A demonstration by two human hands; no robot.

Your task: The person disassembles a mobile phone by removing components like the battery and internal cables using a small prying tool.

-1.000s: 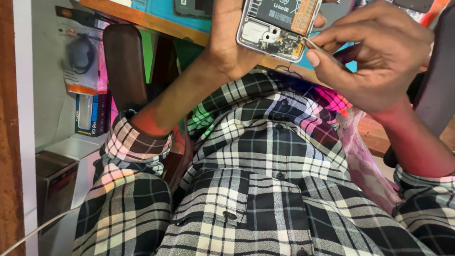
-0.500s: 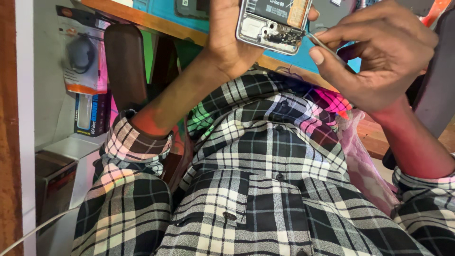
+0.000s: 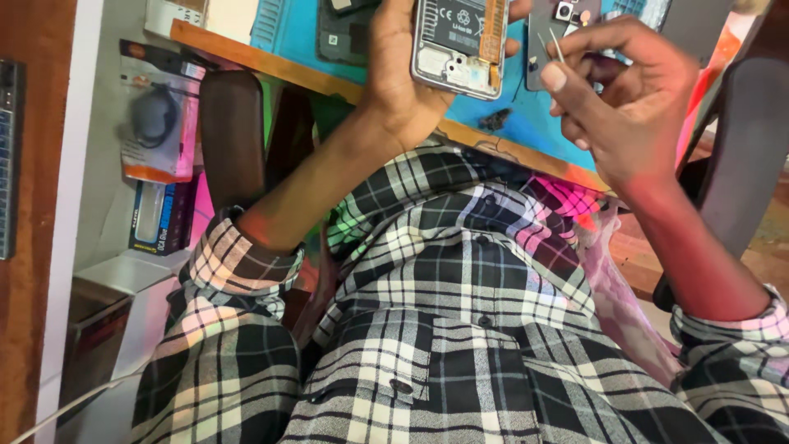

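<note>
From my remote seat, head view only. Left hand wrapped around an opened phone, back cover off, silver frame and dark battery panel facing the camera. The phone's long axis runs near vertical in the picture, leaning slightly, its upper end cut off by the top edge; the visible lower end points down toward the wearer's chest. The phone is lifted over the blue work mat, near the wooden bench edge.

Right hand closed narrow, thumb and fingers pinching fine tweezers. The tweezers' thin tips point up and slightly left, clear of the phone, with a gap between them and its right edge. I cannot tell whether the tips carry anything: too small.

Behind the tweezers a second dark phone part with camera holes lies on the mat. Another dark device sits on the mat left of the left hand. A small dark scrap lies on the mat below the held phone.

Plaid shirt fills the lower picture. Packaged goods hang at far left beside a dark chair arm
</note>
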